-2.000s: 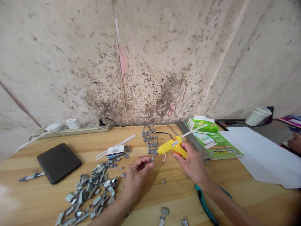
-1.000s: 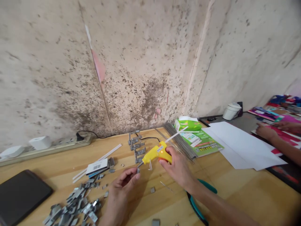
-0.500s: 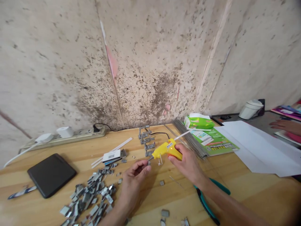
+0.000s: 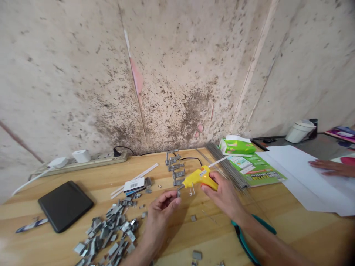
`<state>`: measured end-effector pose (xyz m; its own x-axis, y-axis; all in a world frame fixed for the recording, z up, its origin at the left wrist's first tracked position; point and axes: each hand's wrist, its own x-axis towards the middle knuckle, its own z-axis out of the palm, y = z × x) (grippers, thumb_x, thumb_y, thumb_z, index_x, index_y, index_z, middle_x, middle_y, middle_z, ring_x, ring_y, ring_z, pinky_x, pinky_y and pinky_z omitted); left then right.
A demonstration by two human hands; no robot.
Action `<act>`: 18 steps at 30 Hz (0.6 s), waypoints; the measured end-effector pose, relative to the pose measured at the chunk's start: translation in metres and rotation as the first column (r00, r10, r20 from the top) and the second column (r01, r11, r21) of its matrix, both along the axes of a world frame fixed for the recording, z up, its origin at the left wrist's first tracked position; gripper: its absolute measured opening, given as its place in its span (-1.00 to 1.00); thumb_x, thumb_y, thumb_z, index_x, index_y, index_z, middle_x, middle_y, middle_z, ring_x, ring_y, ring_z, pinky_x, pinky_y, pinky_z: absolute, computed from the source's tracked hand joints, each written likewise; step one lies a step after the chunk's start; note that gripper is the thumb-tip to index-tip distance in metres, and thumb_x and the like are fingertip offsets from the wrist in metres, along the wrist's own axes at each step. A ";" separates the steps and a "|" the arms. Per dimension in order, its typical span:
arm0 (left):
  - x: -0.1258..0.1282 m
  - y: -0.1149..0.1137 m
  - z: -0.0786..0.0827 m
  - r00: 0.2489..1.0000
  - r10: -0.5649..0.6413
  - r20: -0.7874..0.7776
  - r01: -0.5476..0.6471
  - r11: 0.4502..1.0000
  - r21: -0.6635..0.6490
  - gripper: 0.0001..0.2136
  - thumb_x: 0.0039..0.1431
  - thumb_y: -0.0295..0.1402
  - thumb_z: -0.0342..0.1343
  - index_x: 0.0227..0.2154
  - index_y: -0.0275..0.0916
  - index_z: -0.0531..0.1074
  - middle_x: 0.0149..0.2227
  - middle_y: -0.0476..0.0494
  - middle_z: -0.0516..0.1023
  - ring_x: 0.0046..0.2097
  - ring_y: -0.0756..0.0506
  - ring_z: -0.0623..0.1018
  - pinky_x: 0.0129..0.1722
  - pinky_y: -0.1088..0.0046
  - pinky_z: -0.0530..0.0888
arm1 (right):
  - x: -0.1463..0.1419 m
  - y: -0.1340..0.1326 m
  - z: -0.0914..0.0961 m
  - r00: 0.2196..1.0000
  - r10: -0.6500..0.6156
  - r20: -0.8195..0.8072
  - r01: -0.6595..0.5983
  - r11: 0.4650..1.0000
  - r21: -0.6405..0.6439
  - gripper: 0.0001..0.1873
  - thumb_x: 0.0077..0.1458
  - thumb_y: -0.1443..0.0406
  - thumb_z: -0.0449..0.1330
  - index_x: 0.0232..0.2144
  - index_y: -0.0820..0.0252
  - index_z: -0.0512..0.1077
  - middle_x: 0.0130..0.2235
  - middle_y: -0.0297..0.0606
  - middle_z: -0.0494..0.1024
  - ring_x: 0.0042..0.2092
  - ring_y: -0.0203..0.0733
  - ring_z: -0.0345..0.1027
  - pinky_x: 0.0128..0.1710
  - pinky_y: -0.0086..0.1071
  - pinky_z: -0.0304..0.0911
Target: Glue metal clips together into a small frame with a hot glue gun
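Observation:
My right hand (image 4: 223, 190) grips a yellow hot glue gun (image 4: 198, 177) by its handle. A white glue stick (image 4: 218, 162) sticks out of the gun's back end, and its nozzle points down to the left. At the nozzle tip, my left hand (image 4: 163, 208) pinches a small grey metal piece (image 4: 178, 193), mostly hidden by the fingertips. Behind the gun stands a row of joined grey metal pieces (image 4: 177, 166). A heap of loose metal pieces (image 4: 111, 229) lies to the left of my left hand.
Teal-handled pliers (image 4: 244, 244) lie under my right forearm. Thin metal rods (image 4: 227, 166), a green tissue pack (image 4: 238, 146) and white paper (image 4: 294, 173) are on the right. Another person's hand (image 4: 331, 167) rests on the paper. A black tablet (image 4: 66, 205) and power strip (image 4: 102, 161) are left.
The other person's hand has moved left and forward onto the white paper. The whole view has shifted slightly; my hands keep the glue gun and metal piece together.

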<state>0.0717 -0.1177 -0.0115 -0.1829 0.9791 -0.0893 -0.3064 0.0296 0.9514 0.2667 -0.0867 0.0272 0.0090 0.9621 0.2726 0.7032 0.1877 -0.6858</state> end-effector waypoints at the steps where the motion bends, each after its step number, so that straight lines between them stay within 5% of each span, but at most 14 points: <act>1: 0.000 0.000 -0.001 1.000 -0.006 0.006 0.006 1.000 0.006 -0.72 -0.30 -0.31 0.38 -0.43 -0.26 0.56 -0.42 -0.09 0.58 -0.36 -0.04 0.48 -0.33 0.52 0.39 | 0.001 0.001 0.000 1.000 -0.002 -0.003 0.002 1.000 0.007 -0.77 -0.06 0.19 0.13 -0.31 0.15 0.33 -0.37 -0.26 0.54 -0.35 -0.11 0.42 -0.35 -0.32 0.24; 18: 0.000 0.000 0.003 0.998 -0.019 0.058 0.019 1.000 0.003 -0.74 -0.30 -0.33 0.39 -0.44 -0.24 0.56 -0.41 -0.04 0.57 -0.37 0.01 0.46 -0.34 0.56 0.35 | 0.000 -0.001 0.004 1.000 0.015 0.005 -0.015 1.000 0.016 -0.81 -0.05 0.19 0.13 -0.34 0.13 0.31 -0.38 -0.29 0.53 -0.36 -0.12 0.41 -0.34 -0.32 0.23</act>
